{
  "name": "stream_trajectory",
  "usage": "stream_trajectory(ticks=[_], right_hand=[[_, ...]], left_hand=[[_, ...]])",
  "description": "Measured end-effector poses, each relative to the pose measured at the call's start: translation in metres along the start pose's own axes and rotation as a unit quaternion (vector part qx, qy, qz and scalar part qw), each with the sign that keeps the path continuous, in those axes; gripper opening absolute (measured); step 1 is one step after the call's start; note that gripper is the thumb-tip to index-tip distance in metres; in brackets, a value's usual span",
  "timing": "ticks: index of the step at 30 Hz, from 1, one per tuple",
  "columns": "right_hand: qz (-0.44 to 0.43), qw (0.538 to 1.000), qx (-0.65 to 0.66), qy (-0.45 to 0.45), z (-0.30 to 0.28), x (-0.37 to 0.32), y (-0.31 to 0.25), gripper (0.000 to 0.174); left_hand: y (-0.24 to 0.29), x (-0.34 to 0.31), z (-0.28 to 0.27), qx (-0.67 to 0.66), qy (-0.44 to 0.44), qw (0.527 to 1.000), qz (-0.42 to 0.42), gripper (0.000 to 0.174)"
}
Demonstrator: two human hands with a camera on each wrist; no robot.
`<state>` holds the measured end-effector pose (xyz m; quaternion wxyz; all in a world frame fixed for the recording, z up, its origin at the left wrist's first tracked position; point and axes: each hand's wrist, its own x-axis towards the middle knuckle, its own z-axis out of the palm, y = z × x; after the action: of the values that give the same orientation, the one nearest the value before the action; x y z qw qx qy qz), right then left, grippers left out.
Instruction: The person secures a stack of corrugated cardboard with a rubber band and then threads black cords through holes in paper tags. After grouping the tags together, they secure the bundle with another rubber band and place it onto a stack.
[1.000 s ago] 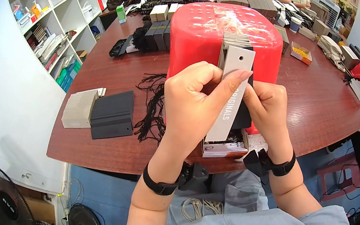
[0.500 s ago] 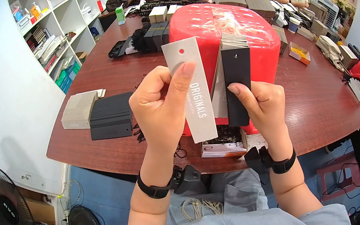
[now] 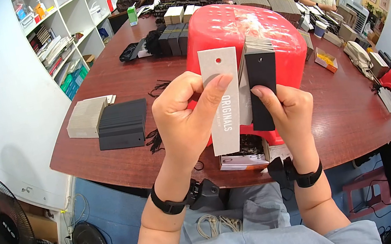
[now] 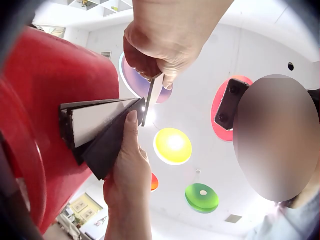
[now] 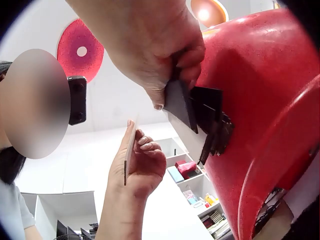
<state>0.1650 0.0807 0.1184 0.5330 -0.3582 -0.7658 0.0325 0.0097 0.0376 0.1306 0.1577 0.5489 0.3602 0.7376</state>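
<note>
My left hand [image 3: 181,114] pinches a pale grey tag [image 3: 228,126] upright between thumb and curled fingers; it has a hole near the top and the word ORIGINALS. Beside it, my right hand [image 3: 292,107] grips a black tag [image 3: 262,79] with its thumb on the front. Behind the black tag, a stack of grey-edged tags [image 3: 259,44] stands against the red plastic stool [image 3: 200,32]. In the left wrist view the black tag [image 4: 107,145] fans away from the stack, with the right hand [image 4: 127,185] on it. The right wrist view shows the left hand [image 5: 137,172] holding its tag edge-on.
Grey tags [image 3: 84,119] and black tags [image 3: 122,124] lie in rows on the wooden table [image 3: 93,163] at the left. Black cords [image 3: 155,140] lie beside them. A small box [image 3: 245,159] sits at the table's front edge. An orange-yellow box [image 3: 325,58] is at the right. People sit around the table.
The left hand's grey tag has moved off the front of the black tag to the left, then slightly back right. The black tag's face now shows.
</note>
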Motion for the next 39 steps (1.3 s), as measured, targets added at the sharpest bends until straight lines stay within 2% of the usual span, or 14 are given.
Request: stream_trajectory(ticks=[2,3,4,5,7,8,10,14,16,23,30,32,36,39], right_hand=[[0.002,1.0,0.0,0.004,-0.002,0.0,-0.004,0.043],[0.131,0.971,0.192,-0.051,-0.004,0.0,-0.008,0.043],[0.251,0.887,0.373,-0.103,-0.006,0.0,-0.01,0.043],[0.25,0.888,0.373,-0.103,-0.005,0.0,-0.011,0.043],[0.17,0.954,0.239,-0.057,-0.003,-0.001,-0.012,0.041],[0.17,0.955,0.238,-0.057,-0.002,-0.001,-0.01,0.041],[0.02,1.0,0.018,0.0,-0.002,0.001,-0.003,0.04],[0.053,0.999,0.01,-0.001,-0.003,0.002,-0.004,0.043],[0.193,0.968,0.141,-0.073,-0.004,0.005,0.0,0.049],[0.196,0.966,0.16,-0.059,-0.002,0.004,0.007,0.052],[0.155,0.977,0.129,-0.068,-0.003,0.002,0.009,0.048],[0.149,0.977,0.134,-0.065,-0.002,0.003,0.009,0.046],[0.135,0.979,0.134,-0.073,-0.003,0.0,0.016,0.04],[0.129,0.975,0.144,-0.106,-0.012,-0.002,0.013,0.035]], left_hand=[[0.0,0.0,0.001,-0.02,0.003,1.0,0.011,0.025],[0.0,0.0,0.001,-0.021,0.003,1.0,0.011,0.025],[0.001,0.0,0.002,-0.024,0.001,1.0,0.017,0.026],[0.001,0.001,0.002,-0.027,-0.001,0.999,0.024,0.026],[0.0,0.0,0.001,-0.023,0.0,1.0,0.014,0.026],[0.0,0.0,0.0,-0.018,-0.001,1.0,0.003,0.026],[0.001,-0.001,0.001,-0.015,-0.003,1.0,-0.001,0.026],[0.002,-0.001,0.002,-0.016,-0.002,1.0,0.017,0.027],[0.0,0.001,0.001,-0.014,-0.016,0.999,0.026,0.026],[-0.002,0.005,0.008,0.026,-0.111,0.992,0.055,0.024],[-0.007,0.015,0.015,0.076,-0.12,0.985,0.094,0.024],[-0.003,0.019,0.018,0.103,-0.145,0.983,-0.04,0.03],[0.005,0.019,0.021,0.123,-0.126,0.983,-0.045,0.035],[0.008,0.021,0.019,0.153,-0.137,0.973,-0.108,0.039]])
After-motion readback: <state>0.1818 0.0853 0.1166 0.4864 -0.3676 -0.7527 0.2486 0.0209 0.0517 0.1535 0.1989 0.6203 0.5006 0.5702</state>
